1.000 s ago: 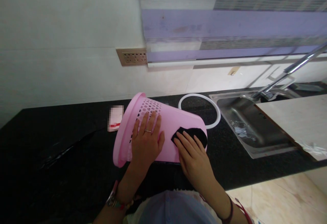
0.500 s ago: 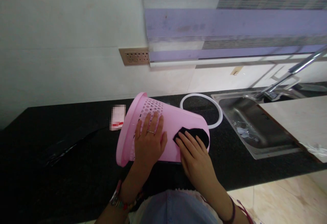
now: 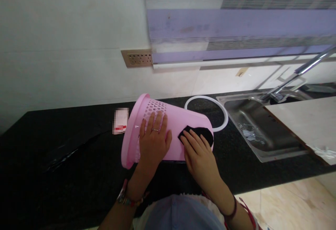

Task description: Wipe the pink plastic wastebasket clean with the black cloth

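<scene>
A pink plastic wastebasket (image 3: 174, 118) with a perforated band lies on its side on the black countertop, its rim to the left and its base to the right. My left hand (image 3: 154, 142), fingers spread and a ring on one, rests flat over the holes near the rim. Near the base, my right hand (image 3: 198, 151) presses a folded black cloth (image 3: 207, 134) against the basket's side, with its fingers over the cloth. Part of the cloth is hidden under that hand.
A white ring (image 3: 226, 116) lies behind the basket. To the right are a steel sink (image 3: 273, 132), a faucet (image 3: 301, 70) and a pale board (image 3: 296, 118). A blurred white-and-red packet (image 3: 121, 119) and a black plastic bag (image 3: 70, 151) lie left. The counter (image 3: 249, 174) ends near me.
The basket has turned slightly, and its lower edge sits a little higher in view. My right hand and the cloth have shifted slightly with it. My left hand stays on the basket.
</scene>
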The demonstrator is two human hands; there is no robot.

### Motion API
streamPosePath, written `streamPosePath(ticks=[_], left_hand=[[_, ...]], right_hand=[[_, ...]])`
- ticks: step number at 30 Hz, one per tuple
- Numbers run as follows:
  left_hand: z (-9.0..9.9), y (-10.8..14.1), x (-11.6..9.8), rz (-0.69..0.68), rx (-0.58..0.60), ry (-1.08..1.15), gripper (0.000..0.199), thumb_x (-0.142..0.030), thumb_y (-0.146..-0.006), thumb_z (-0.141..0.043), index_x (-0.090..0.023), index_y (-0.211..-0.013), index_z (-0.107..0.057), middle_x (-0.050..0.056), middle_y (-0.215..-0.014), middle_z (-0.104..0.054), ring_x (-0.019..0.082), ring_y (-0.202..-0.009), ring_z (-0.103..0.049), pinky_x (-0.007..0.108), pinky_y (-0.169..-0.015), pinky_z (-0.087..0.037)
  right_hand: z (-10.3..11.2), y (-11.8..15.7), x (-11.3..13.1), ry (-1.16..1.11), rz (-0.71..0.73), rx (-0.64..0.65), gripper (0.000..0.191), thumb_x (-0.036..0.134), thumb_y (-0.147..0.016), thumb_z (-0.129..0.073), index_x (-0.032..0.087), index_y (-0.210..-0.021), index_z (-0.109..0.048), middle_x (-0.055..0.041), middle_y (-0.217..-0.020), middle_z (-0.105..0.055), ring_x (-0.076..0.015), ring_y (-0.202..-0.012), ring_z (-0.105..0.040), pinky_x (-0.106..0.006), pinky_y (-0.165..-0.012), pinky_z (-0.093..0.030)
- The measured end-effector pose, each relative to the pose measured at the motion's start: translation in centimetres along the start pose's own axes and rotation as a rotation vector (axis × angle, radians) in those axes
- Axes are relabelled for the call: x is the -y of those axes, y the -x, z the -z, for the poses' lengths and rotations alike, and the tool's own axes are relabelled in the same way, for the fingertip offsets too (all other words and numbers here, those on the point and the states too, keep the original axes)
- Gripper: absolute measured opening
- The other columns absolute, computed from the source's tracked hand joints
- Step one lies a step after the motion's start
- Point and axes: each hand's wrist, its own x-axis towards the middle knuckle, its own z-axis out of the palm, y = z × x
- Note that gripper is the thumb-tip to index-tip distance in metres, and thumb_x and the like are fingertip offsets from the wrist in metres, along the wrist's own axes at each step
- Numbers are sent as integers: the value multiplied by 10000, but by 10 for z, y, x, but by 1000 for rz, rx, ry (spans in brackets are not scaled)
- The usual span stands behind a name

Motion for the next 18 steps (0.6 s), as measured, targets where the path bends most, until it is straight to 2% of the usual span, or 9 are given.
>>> streamPosePath(ticks=[4, 11, 14, 18], left_hand=[[1, 2, 0, -4, -3, -2, 445, -283, -865, -413, -161, -1286, -489, 116, -1331, -503, 277, -1265, -407, 466, -1061, -262], [0, -3, 1, 10, 7, 23, 440, -284, -863, -415, -165, -1280, -494, 121, -1327, -505, 285, -1266, -407, 485, -1057, -265], [-1, -6, 1, 8, 18, 9, 429, -279, -865, -412, -142, -1260, -509, 119, -1326, -507, 297, -1260, -410, 494, -1048, -273], [-1, -4, 4, -6, 7, -13, 428, -275, -862, -421, -149, -1263, -503, 105, -1334, -501, 294, -1256, -415, 485, -1050, -270]], right_hand=[[-3, 1, -5, -17, -2, 10, 386, 112, -868, -376, 146, -1199, -571, -77, -1248, -583, -237, -1201, -473, -426, -987, -354], [-4, 26, -36, 52, -95, -2, 403, 117, -860, -383, 114, -1233, -536, -135, -1262, -558, -258, -1196, -481, -443, -948, -407], [-5, 25, -28, 64, -108, 26, 428, 98, -855, -376, 113, -1261, -510, -128, -1287, -540, -267, -1218, -462, -461, -958, -406], [-6, 22, -13, 8, -47, 78, 474, 77, -848, -363, 143, -1304, -473, -103, -1315, -522, -242, -1266, -414, -469, -1003, -373]])
